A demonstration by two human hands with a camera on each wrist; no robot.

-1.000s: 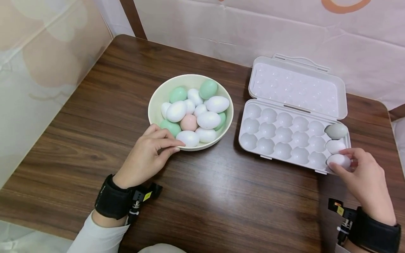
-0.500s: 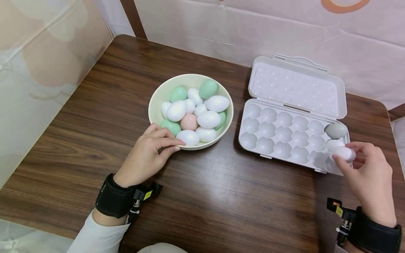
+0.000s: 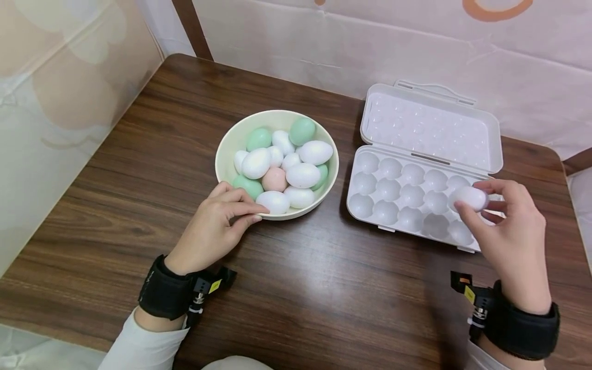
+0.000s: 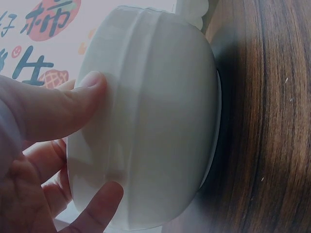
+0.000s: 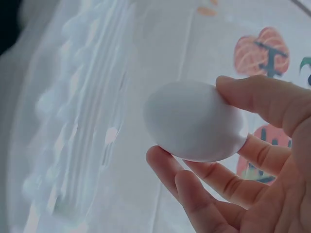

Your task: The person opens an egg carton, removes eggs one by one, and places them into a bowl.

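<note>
A cream bowl holds several white, green and pink eggs. My left hand rests against its near rim; in the left wrist view the thumb and a finger press on the bowl's outer wall. To the right lies an open white egg tray with its lid folded back. My right hand pinches a white egg above the tray's right part. The right wrist view shows this egg between thumb and fingers. The hand hides the tray's rightmost cells.
Everything sits on a dark wood table. Pale printed sheets close it in at the left and the back. The tray's visible cells hold nothing.
My right hand has lifted the white egg out of the tray's near right corner and carried it up and left over the tray. It now covers the grey egg. The left hand stayed still.
</note>
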